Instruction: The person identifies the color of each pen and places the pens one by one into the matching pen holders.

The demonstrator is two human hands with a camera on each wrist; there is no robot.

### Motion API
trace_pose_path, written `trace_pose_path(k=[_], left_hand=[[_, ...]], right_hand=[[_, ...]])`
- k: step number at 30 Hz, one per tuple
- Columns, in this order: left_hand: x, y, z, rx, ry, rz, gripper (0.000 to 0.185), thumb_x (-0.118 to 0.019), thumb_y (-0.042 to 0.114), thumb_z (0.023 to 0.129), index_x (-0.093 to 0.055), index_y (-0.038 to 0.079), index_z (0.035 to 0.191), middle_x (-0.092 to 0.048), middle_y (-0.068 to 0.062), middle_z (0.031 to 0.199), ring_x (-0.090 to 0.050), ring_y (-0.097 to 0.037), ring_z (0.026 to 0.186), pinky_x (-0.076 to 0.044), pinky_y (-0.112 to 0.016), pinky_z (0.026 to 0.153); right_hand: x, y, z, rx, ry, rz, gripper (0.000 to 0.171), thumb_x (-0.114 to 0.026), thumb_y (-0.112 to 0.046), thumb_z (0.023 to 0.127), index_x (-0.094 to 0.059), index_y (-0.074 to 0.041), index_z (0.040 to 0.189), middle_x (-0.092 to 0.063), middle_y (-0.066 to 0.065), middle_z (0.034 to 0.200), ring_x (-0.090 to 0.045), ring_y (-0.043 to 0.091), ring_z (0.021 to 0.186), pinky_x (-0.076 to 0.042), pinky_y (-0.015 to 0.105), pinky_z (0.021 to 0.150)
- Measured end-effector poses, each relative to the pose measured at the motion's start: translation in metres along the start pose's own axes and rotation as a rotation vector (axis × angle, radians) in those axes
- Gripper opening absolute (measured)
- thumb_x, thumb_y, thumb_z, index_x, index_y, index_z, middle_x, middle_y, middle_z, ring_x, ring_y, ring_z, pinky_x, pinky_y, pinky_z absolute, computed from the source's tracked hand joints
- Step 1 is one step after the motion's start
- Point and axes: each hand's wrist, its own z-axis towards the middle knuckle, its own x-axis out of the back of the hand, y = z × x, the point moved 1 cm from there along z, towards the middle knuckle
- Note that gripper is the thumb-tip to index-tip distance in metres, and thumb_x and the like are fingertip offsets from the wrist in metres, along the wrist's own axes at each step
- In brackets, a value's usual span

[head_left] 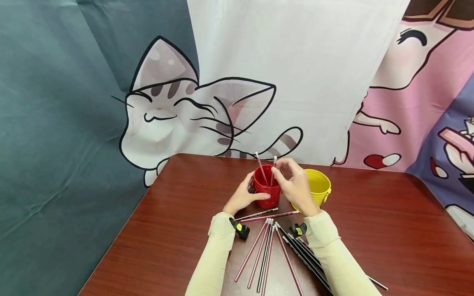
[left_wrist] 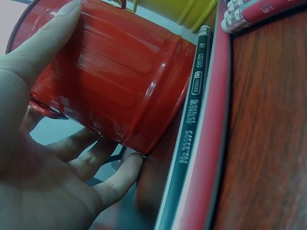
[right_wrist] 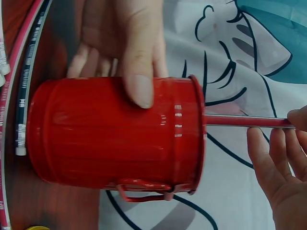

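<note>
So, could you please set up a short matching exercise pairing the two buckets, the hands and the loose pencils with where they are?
Things:
1. red bucket
2. yellow bucket
3. loose pencils
4. right hand

Places or states:
A. lying flat on the table
B. behind the right hand
C. gripped by the left hand
D. pinching an upright pencil

Pairs: 1-C, 2-B, 3-A, 4-D

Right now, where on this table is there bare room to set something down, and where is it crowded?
Bare wood lies left of the left hand toward the table edge, and right of the yellow bucket to the far corner. It is crowded at centre: the red bucket, both hands, right hand included, and the loose pencils between the forearms.
</note>
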Motion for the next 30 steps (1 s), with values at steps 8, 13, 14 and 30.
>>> trace_pose_path(k=[8, 13, 14, 30], left_hand=[[0.001, 0.002, -0.001, -0.009, -0.010, 0.009, 0.081, -0.077, 0.042, 0.070, -0.031, 0.040, 0.136, -0.043, 0.016, 0.133, -0.040, -0.010, 0.123, -0.039, -0.039, 0.100], [0.001, 0.001, -0.001, -0.017, -0.009, 0.006, 0.081, -0.077, 0.041, 0.070, -0.031, 0.038, 0.137, -0.043, 0.014, 0.133, -0.040, -0.012, 0.123, -0.039, -0.041, 0.100], [0.001, 0.000, 0.000, -0.015, -0.008, 0.007, 0.081, -0.077, 0.041, 0.070, -0.031, 0.038, 0.137, -0.044, 0.014, 0.133, -0.040, -0.011, 0.123, -0.038, -0.040, 0.100], [0.002, 0.011, -0.003, -0.003, -0.018, -0.008, 0.084, -0.078, 0.031, 0.072, -0.030, 0.029, 0.140, -0.043, 0.005, 0.136, -0.038, -0.018, 0.127, -0.035, -0.043, 0.103]], right_hand=[[-0.005, 0.009, -0.010, 0.017, -0.002, -0.062, 0.016, -0.068, 0.000, 0.080, -0.059, -0.001, 0.094, -0.061, 0.009, 0.084, -0.054, 0.018, 0.073, -0.046, 0.023, 0.058], [-0.007, 0.011, -0.014, -0.010, -0.019, -0.059, 0.016, -0.067, -0.001, 0.081, -0.059, -0.002, 0.095, -0.061, 0.008, 0.085, -0.055, 0.017, 0.073, -0.046, 0.022, 0.057], [-0.007, 0.011, -0.015, -0.019, -0.029, -0.064, 0.016, -0.067, -0.004, 0.082, -0.059, -0.003, 0.095, -0.061, 0.006, 0.086, -0.054, 0.016, 0.074, -0.046, 0.021, 0.057], [-0.007, 0.015, -0.021, -0.004, -0.070, -0.061, 0.017, -0.067, -0.011, 0.083, -0.059, -0.008, 0.098, -0.061, 0.000, 0.089, -0.055, 0.012, 0.080, -0.050, 0.020, 0.059]])
